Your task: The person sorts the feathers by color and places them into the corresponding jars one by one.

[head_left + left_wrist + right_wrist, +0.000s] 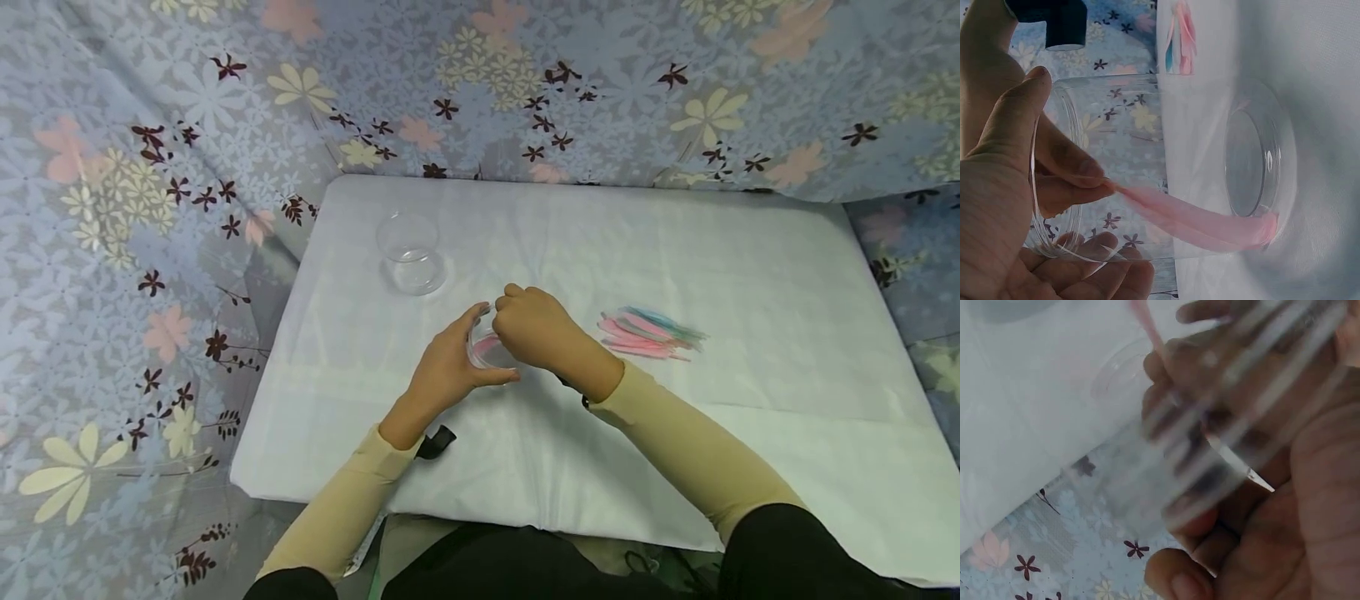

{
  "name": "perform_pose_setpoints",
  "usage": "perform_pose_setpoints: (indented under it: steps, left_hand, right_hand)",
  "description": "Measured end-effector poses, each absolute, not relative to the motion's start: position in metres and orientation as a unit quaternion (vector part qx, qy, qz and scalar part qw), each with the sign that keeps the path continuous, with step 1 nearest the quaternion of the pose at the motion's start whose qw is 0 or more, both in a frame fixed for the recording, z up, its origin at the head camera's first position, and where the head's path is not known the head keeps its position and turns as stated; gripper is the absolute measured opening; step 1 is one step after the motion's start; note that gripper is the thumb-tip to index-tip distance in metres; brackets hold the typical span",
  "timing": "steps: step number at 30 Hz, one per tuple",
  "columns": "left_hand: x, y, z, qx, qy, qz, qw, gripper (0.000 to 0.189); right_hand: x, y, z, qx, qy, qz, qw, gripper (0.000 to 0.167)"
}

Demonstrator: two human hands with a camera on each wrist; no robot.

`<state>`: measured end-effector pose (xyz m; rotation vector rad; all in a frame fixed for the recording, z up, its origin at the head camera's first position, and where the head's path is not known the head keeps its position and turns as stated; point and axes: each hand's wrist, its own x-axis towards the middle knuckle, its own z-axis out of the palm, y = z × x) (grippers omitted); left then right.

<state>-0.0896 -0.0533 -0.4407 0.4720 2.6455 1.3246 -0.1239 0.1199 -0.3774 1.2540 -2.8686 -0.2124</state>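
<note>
Well, farthest left on the white surface (787, 333) stands a spare clear jar (411, 254), apart from the work and hardly in its way; nearer, the left hand (444, 367) has its grip clamped round the rim of the held jar (1154, 112), thumb on one side and fingers on the other, with the mouth turned upward. Inside that jar is most of a pink feather (1197, 228), its soft end by the base and its narrow end up toward the mouth, where the right hand (536, 329) has its grip together on the quill, fingertips within the rim. Judging by this, the step in hand is lowering the feather into the jar, and the next move would call for the right fingers to part and come clear without dragging it back out; the rim and the left fingers leave little room for that. Rightmost, just past the right wrist, a loose pile of pink and blue-green feathers (648, 333) lies on the surface, the right forearm on its near side
</note>
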Motion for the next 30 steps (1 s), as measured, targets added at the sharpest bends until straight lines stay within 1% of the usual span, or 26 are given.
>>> perform_pose_setpoints:
  steps: [7, 13, 15, 18, 21, 23, 26, 28, 30]
  left_hand:
    - [-0.09, -0.052, -0.442, 0.167, 0.876, 0.447, 0.067, 0.108]
    - [-0.088, -0.051, -0.441, 0.153, 0.876, 0.451, 0.074, 0.107]
    - [-0.088, -0.051, -0.44, 0.152, 0.876, 0.452, 0.078, 0.107]
    - [-0.089, -0.05, -0.438, 0.149, 0.876, 0.452, 0.082, 0.107]
    - [-0.089, -0.051, -0.436, 0.145, 0.881, 0.444, 0.078, 0.107]
    - [-0.089, -0.052, -0.436, 0.141, 0.883, 0.441, 0.075, 0.107]
    - [-0.089, -0.051, -0.436, 0.137, 0.884, 0.44, 0.077, 0.107]
    - [-0.089, -0.05, -0.437, 0.136, 0.882, 0.443, 0.08, 0.107]
    - [-0.088, -0.049, -0.438, 0.136, 0.881, 0.445, 0.082, 0.106]
  right_hand:
    - [-0.119, 0.122, -0.382, 0.381, -0.922, -0.067, 0.019, 0.008]
    - [-0.117, 0.135, -0.371, 0.352, -0.935, -0.026, 0.007, 0.014]
    - [-0.116, 0.145, -0.364, 0.343, -0.939, 0.011, 0.006, 0.015]
    - [-0.118, 0.172, -0.355, 0.316, -0.943, 0.1, 0.031, 0.016]
    - [-0.12, 0.21, -0.359, 0.23, -0.954, 0.184, 0.047, 0.016]
    - [-0.118, 0.242, -0.369, 0.15, -0.964, 0.217, 0.028, 0.019]
    - [-0.107, 0.29, -0.388, 0.04, -0.973, 0.224, -0.05, 0.028]
    - [-0.096, 0.319, -0.402, -0.006, -0.971, 0.218, -0.096, 0.035]
    - [-0.083, 0.343, -0.413, -0.033, -0.969, 0.214, -0.123, 0.04]
